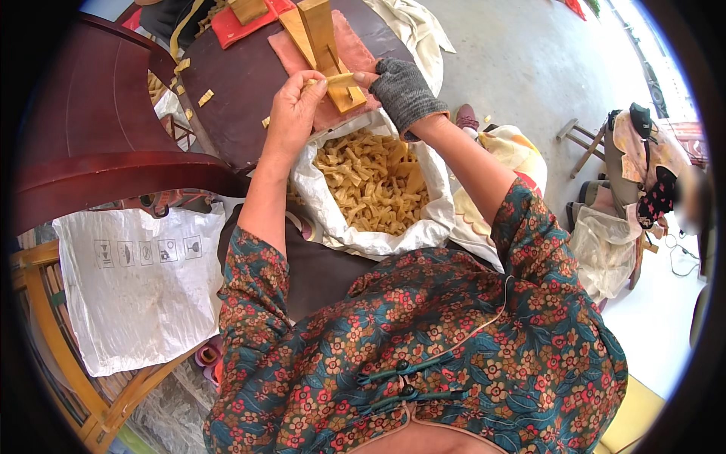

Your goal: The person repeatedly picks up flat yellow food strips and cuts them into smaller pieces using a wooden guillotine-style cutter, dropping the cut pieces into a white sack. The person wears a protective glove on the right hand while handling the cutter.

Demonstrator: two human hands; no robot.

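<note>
My bare left hand (299,105) pinches one end of a pale yellow strip (342,80) between thumb and fingertips. At the strip's other end is my right hand (397,91), in a grey knitted fingerless glove, its thumb against the strip; its other fingers are partly hidden. The strip lies across a wooden stand (347,103) with an upright board, close to a thin upright piece on it. The stand rests on a pink cloth (326,116). Just below my hands, a white woven sack (437,224) stands open, filled with many short yellowish twisted pieces (368,181).
The stand and cloth are on a dark round stool or table top (227,125) with scattered yellow bits. A dark red wooden chair (136,170) is at left, above a white woven bag (142,295). Another person sits at far right beside a wooden stool (590,148).
</note>
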